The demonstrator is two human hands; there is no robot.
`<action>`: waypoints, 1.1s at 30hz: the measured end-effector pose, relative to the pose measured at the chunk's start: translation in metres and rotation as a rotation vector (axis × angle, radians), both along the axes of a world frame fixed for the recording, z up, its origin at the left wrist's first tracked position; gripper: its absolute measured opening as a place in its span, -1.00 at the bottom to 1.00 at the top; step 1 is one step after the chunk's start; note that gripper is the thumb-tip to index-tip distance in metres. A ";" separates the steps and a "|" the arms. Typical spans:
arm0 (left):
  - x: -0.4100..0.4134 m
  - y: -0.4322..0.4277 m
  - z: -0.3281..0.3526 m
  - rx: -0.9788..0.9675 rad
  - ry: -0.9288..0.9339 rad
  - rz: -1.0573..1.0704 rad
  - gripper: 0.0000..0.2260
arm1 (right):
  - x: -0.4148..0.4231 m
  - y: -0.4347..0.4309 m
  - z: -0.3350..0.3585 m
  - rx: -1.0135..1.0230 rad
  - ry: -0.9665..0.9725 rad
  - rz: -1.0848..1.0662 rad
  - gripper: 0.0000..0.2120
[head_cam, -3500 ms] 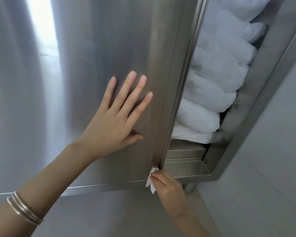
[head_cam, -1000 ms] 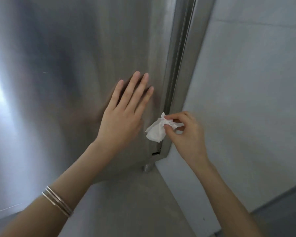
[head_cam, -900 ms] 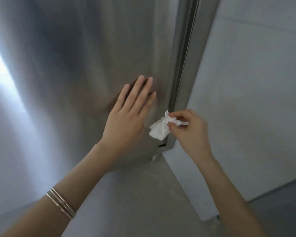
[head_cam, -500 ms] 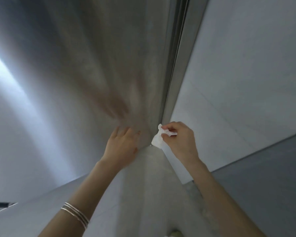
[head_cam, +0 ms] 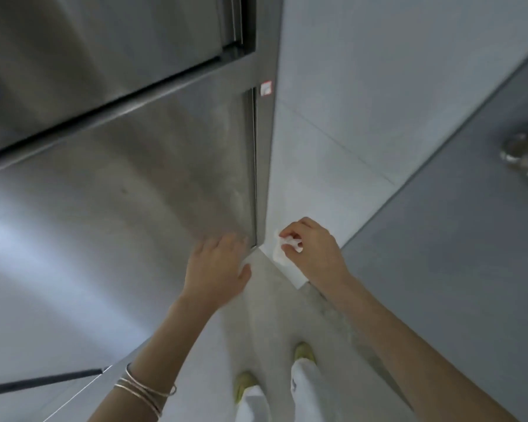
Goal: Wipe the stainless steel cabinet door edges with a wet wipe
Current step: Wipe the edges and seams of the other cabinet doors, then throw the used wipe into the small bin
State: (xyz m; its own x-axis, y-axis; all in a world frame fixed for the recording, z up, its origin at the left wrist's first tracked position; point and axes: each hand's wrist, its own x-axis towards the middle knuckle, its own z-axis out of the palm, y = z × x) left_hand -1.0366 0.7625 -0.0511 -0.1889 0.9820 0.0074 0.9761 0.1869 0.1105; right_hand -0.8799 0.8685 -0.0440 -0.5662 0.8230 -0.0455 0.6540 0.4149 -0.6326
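A stainless steel cabinet door (head_cam: 153, 184) fills the left and middle of the view, and its right edge (head_cam: 254, 166) runs straight down to the floor. My left hand (head_cam: 217, 269) reaches toward the door's lower right corner with loosely bent fingers; contact cannot be told through the blur. My right hand (head_cam: 311, 251) pinches a crumpled white wet wipe (head_cam: 280, 251) just right of the door's bottom corner, beside the frame. An upper door (head_cam: 110, 47) sits above a dark horizontal gap.
A pale tiled wall (head_cam: 363, 86) stands right of the cabinet frame, which carries a small red-and-white sticker (head_cam: 265, 88). The grey floor (head_cam: 439, 239) spreads to the right. My feet in yellowish shoes (head_cam: 304, 351) stand below. A blurred metallic object (head_cam: 525, 153) lies at the far right.
The view has tilted down to the lower door and floor. Both hands dropped along the door's right edge to its bottom corner; my left hand left its flat press on the door.
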 end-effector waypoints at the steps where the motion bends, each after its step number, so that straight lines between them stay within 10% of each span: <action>1: 0.003 -0.003 0.016 0.008 0.001 -0.037 -0.59 | 0.006 -0.005 0.018 0.000 0.001 -0.011 -0.85; 33: 0.081 -0.211 0.191 0.168 0.035 -0.138 -0.55 | 0.128 -0.230 0.197 0.198 0.054 -0.078 -0.83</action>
State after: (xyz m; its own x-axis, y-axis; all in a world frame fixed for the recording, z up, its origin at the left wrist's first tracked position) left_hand -0.9559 0.5510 0.1401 -0.0495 0.9829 0.1776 0.9950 0.0330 0.0948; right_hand -0.7522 0.6389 0.1527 -0.4981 0.8541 0.1497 0.6564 0.4842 -0.5785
